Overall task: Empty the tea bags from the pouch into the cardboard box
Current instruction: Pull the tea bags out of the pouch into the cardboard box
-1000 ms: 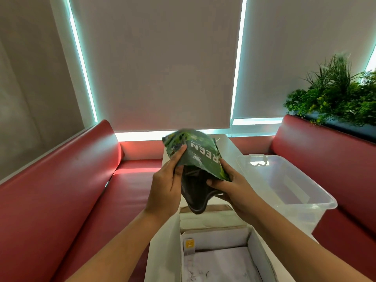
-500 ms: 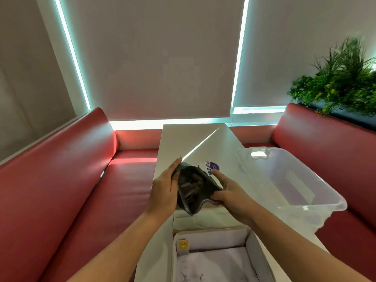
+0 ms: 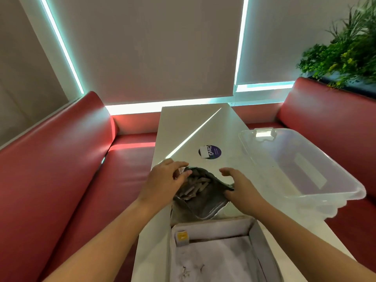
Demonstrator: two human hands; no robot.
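Note:
The pouch (image 3: pixel 205 202) lies tilted just beyond the cardboard box, its silver-lined mouth gaping toward me. Several pale tea bags (image 3: pixel 196 185) show inside it. My left hand (image 3: pixel 164 180) holds the pouch's far left edge, fingers curled at the opening. My right hand (image 3: pixel 240 186) grips the pouch's right edge with the thumb, its fingers spread above. The open cardboard box (image 3: pixel 262 243) sits at the table's near end; one yellow-tagged packet (image 3: pixel 182 237) stands in its far left corner, and the floor is pale and marbled.
A clear plastic tub (image 3: pixel 305 165) overhangs the white table (image 3: pixel 183 123) on the right. A round purple sticker (image 3: pixel 209 152) lies beyond the pouch. Red bench seats (image 3: pixel 61 169) flank both sides; a green plant (image 3: pixel 343 49) stands at the upper right.
The pouch came down from chest height, upside-down with its green face showing, to rest low near the box with its mouth open. My view dropped toward the table.

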